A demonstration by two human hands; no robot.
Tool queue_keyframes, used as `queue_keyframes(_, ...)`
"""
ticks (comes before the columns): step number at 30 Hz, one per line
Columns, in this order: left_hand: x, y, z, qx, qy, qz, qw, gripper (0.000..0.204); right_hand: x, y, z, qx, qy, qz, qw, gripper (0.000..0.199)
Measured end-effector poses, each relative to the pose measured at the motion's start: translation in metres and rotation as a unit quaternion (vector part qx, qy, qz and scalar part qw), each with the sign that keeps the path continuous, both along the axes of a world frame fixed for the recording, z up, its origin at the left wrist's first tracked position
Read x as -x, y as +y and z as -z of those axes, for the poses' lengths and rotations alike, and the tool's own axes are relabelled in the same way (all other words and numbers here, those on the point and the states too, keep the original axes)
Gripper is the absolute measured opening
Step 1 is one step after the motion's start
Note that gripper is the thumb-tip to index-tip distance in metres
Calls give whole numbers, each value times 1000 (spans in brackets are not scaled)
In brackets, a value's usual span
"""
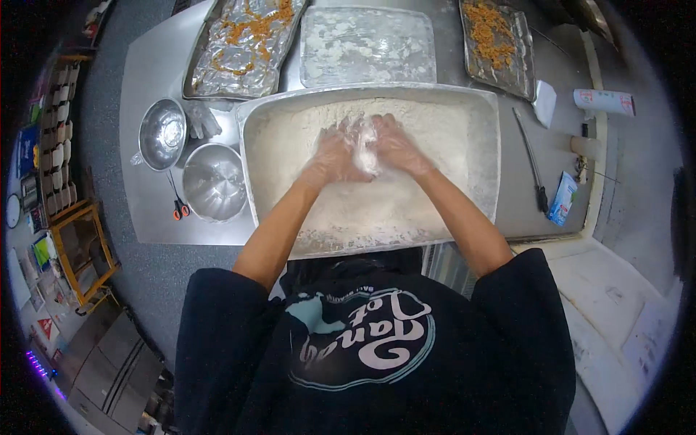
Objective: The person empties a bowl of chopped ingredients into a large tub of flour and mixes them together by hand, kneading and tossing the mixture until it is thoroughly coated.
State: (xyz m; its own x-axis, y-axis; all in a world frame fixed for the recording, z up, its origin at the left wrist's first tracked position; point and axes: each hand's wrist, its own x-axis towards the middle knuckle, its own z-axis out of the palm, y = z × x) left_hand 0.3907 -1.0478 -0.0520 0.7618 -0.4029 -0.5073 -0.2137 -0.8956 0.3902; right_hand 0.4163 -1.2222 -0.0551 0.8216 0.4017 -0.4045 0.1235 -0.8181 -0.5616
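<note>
Left hand (335, 154) and right hand (396, 146), gloved, close around a white lump (367, 151) amid the flour (377, 210), inside the metal tub (483, 159). It's coating, by the look; next calls for even pressure from both palms. Beyond: crumb-strewn trays (254, 83).

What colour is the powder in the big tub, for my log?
The powder is creamy white, seen in the head view.

Person wears black or very dark short-sleeved T-shirt (217, 355), loose left sleeve (228, 293) and right sleeve (525, 279). Big rounded chest print: white curvy lettering (397, 355), teal patch (317, 314), teal outline. Thin see-through gloves, whitish dusting, on left hand (337, 156) and right hand (397, 148). Forearms uncovered.
</note>
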Motion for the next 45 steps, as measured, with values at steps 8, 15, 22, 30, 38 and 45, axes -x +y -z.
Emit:
queue_keyframes(8,15,29,4,2,-14,-9,1000,127,23,-15,1,-3,-32,62,998,57)
queue_keyframes(15,62,59,-28,54,81,-97,991,100,70,-38,-24,-18,64,108,992,64)
queue_keyframes(22,74,37,-12,91,-1,-235,968,98,84,-84,15,-91,8,135,987,74)
queue_keyframes(30,78,1,28,175,-78,0,982,107,96,-31,17,-45,-165,-118,978,63)
queue_keyframes(38,63,6,25,108,-160,8,981,113,78,-14,20,11,-133,-154,979,90)
queue_keyframes(45,21,33,32,130,-67,110,983,125,37,-17,22,77,-46,-175,980,96)
